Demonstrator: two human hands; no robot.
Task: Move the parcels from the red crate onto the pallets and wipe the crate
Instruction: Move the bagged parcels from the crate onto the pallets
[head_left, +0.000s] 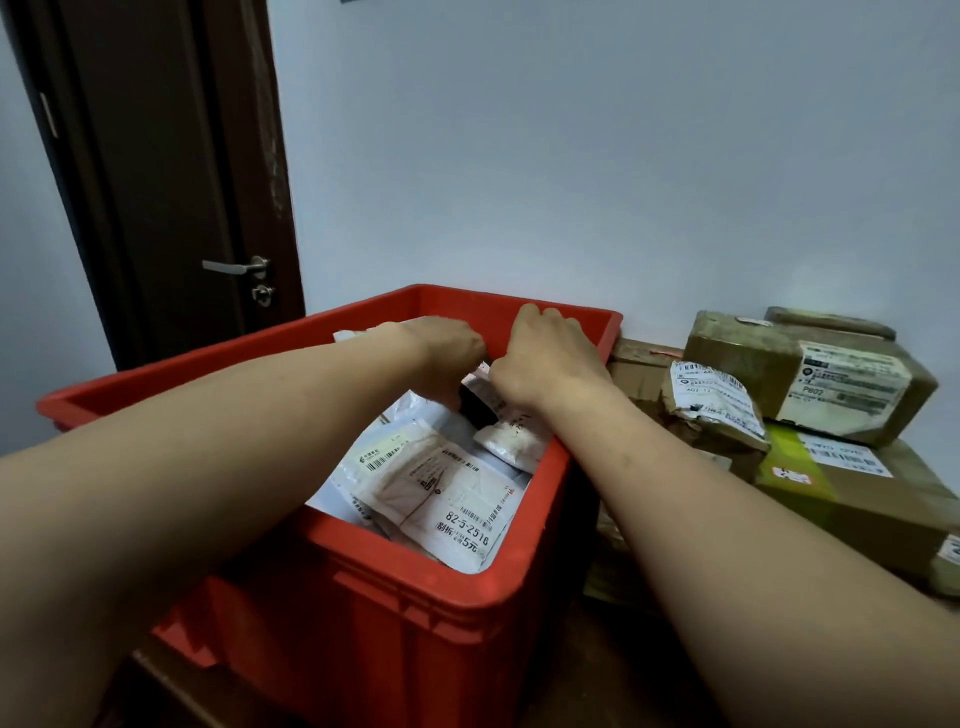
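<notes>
A red plastic crate (457, 582) stands in front of me, holding several white and grey mailer parcels (441, 499). Both my arms reach into its far end. My left hand (447, 358) is curled down over the parcels there, its fingertips hidden. My right hand (545, 358) is beside it, fingers curled at a pale parcel (480, 382) between the two hands. Whether either hand grips it cannot be told. The topmost flat parcel carries a label reading 82-5-2516.
To the right of the crate, cardboard boxes (810, 379) and a taped parcel (711, 410) are stacked against the white wall. A dark door (156, 197) with a metal handle stands at the left. Dark floor lies below.
</notes>
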